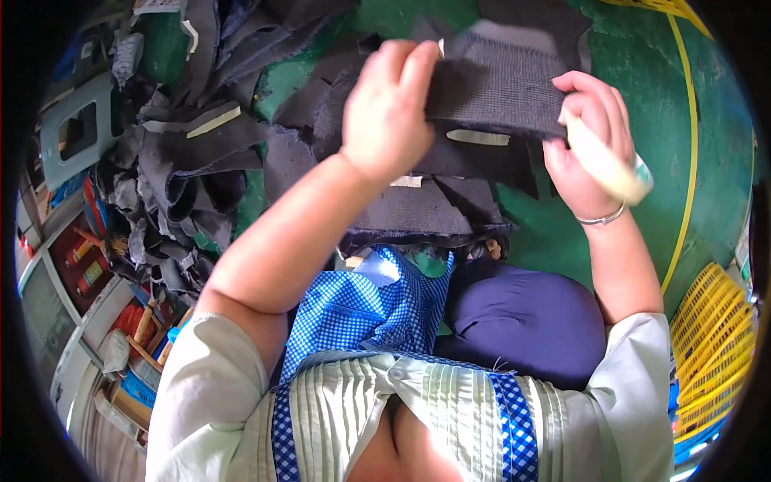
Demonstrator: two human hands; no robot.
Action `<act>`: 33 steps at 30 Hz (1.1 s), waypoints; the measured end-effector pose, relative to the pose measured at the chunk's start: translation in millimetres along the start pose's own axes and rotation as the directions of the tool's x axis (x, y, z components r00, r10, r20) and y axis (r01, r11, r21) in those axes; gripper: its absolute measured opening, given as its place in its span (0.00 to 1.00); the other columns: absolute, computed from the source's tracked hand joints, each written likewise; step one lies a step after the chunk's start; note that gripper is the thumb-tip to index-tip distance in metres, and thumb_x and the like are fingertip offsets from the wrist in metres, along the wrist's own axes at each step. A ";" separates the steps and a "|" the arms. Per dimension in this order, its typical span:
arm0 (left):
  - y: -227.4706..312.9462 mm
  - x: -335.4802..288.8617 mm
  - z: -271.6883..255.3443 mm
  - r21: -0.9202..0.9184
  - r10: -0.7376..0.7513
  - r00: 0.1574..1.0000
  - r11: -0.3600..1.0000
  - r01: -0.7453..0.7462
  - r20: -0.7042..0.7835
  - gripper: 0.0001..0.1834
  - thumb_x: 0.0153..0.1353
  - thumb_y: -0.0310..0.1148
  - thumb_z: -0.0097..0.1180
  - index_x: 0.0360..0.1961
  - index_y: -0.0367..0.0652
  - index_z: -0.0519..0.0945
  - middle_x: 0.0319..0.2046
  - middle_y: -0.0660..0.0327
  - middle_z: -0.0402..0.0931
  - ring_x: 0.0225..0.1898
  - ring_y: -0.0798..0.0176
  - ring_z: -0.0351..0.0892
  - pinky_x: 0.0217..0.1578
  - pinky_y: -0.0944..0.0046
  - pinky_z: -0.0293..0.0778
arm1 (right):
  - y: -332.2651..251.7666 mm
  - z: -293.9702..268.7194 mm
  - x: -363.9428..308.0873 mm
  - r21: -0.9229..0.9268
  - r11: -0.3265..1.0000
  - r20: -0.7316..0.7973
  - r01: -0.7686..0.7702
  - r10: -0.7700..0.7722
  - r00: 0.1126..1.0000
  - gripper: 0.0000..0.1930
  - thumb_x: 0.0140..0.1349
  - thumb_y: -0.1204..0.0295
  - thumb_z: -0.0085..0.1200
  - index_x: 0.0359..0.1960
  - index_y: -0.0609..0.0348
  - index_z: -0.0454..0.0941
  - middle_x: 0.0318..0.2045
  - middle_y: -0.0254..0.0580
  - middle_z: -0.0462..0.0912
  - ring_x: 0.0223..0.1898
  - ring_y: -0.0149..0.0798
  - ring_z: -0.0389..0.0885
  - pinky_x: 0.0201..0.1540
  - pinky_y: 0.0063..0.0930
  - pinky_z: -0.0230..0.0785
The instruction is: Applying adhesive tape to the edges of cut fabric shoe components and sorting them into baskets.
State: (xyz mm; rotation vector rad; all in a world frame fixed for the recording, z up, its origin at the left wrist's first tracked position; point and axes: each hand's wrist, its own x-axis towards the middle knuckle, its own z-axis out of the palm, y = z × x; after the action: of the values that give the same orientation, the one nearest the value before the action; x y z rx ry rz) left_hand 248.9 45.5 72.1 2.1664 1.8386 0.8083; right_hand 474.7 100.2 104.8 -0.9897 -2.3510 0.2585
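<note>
A dark grey ribbed fabric piece (499, 84) is stretched between my two hands above the floor. My left hand (389, 112), slightly blurred, is closed at its left end. At its right edge my right hand (593, 132) pinches the cloth between thumb and fingers. A cream roll of tape (604, 165) hangs at the palm of that hand, with a light strip close to the fingertips. Below the held piece, a dark fabric panel (522, 161) lies with a short strip of cream tape (478, 138) on it. More dark cut panels (414, 207) lie close to my knees.
Dark fabric scraps (193, 169) are heaped at the left on the green floor (642, 104), some with tape strips. A grey plastic frame (78, 132) and a shelf with tools (136, 345) stand far left. A yellow basket (711, 349) is at lower right.
</note>
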 end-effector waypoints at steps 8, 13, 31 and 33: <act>-18.6 -104.1 10.2 0.178 0.027 0.744 0.965 -0.195 0.668 0.26 0.50 0.28 0.55 0.54 0.43 0.74 0.63 0.51 0.61 0.46 0.52 0.74 0.44 0.56 0.74 | -1.0 93.8 -132.1 0.049 0.990 0.463 0.130 -0.138 0.875 0.09 0.49 0.67 0.58 0.31 0.54 0.75 0.53 0.41 0.76 0.52 0.43 0.73 0.45 0.37 0.72; -49.6 -117.0 19.1 0.102 -0.172 0.683 0.985 0.141 0.710 0.29 0.50 0.37 0.64 0.54 0.41 0.73 0.58 0.50 0.68 0.52 0.47 0.74 0.53 0.54 0.72 | 5.4 98.9 -115.8 0.414 0.866 0.326 -0.279 0.144 0.934 0.18 0.43 0.64 0.72 0.25 0.58 0.73 0.37 0.45 0.80 0.39 0.43 0.80 0.38 0.34 0.73; 24.4 -64.9 56.9 -0.351 -0.141 0.322 -0.344 0.871 0.936 0.18 0.57 0.49 0.65 0.34 0.45 0.78 0.29 0.67 0.76 0.33 0.72 0.73 0.34 0.69 0.68 | -10.8 68.8 -69.5 0.478 0.794 0.495 -0.375 0.109 0.862 0.57 0.33 0.52 0.76 0.69 0.41 0.58 0.51 0.47 0.70 0.50 0.49 0.75 0.50 0.40 0.73; 23.8 -68.6 59.3 -0.407 -0.091 0.398 -0.277 0.871 0.913 0.13 0.60 0.43 0.64 0.32 0.45 0.78 0.27 0.68 0.75 0.29 0.73 0.71 0.31 0.71 0.68 | -10.8 72.5 -70.2 0.535 0.766 0.459 -0.356 0.090 0.884 0.57 0.32 0.50 0.76 0.69 0.41 0.58 0.52 0.48 0.69 0.49 0.49 0.75 0.48 0.39 0.73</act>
State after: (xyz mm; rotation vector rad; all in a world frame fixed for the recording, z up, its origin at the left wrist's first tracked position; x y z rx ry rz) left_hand 294.0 -13.2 14.5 0.2456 0.9613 0.6052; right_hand 466.3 46.0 19.4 -0.9441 -2.2231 1.3555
